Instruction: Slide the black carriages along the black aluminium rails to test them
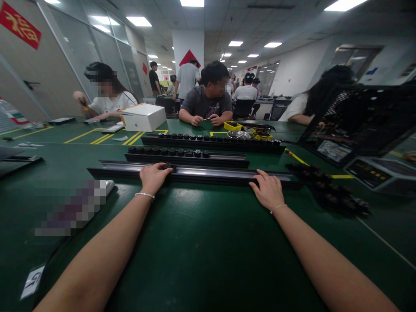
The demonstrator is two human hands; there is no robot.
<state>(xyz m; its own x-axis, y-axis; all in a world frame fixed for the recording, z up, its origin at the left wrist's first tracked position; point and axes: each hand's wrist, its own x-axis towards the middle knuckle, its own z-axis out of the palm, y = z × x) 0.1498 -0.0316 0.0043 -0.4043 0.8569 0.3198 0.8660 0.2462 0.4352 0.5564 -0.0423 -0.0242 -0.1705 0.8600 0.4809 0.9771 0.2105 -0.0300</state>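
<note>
A long black rail [211, 174] with a shiny channel lies crosswise on the green table. My left hand [152, 178] is closed at its left part, thumb and index finger pinching a small black piece [168, 166] over the channel; the piece's details are too small to tell. Toward the right end, my right hand [269, 190] grips the rail, thumb at the near side and fingers curled over the top. Just behind lies a shorter black rail [227, 158] with a row of small black knob-like pieces [164, 151] on its left and middle.
Farther back, another black rail [211, 145] carries many small pieces. Dark clustered parts [331, 188] lie at right, before an open black case [344, 125] and a grey box [380, 175]. A white box [144, 117] and yellow trays [233, 126] stand beyond. Across sits a person [208, 99].
</note>
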